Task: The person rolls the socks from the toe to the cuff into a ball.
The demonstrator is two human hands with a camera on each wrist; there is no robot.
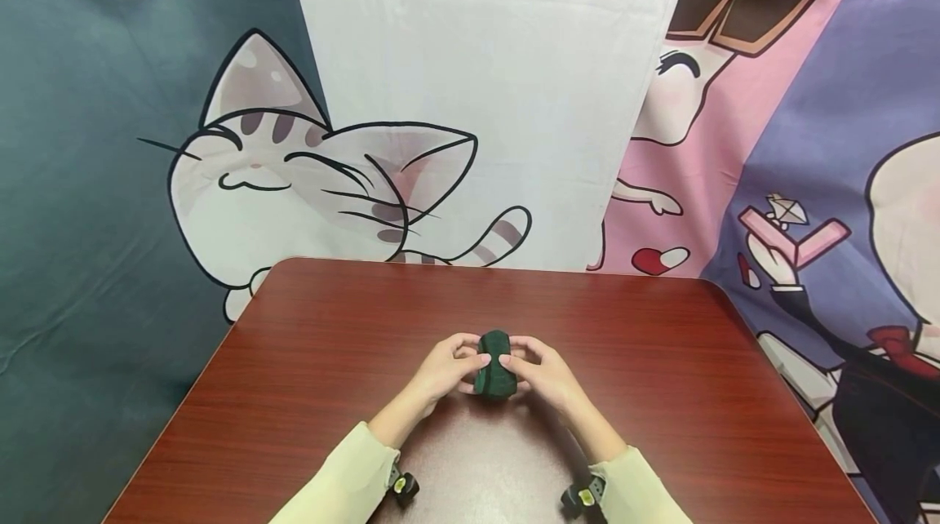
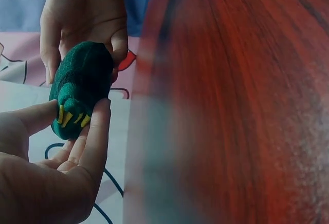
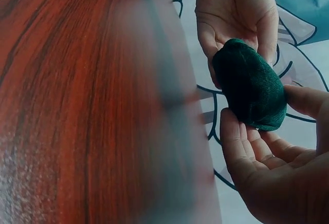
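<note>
Green sock bundle (image 1: 494, 365) (rolled tight) clamped between my left hand (image 1: 445, 367) and right hand (image 1: 547, 373), mid-tuck; I'd next firm the cuff

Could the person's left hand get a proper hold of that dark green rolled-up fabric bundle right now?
Probably yes: the left hand already pinches the dark green fabric bundle, sharing it with the right hand.

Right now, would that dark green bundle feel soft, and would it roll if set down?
The green bundle looks like knitted fabric, so probably soft and light. Left hand and right hand pinch it easily. Its rounded shape might roll slightly.
</note>
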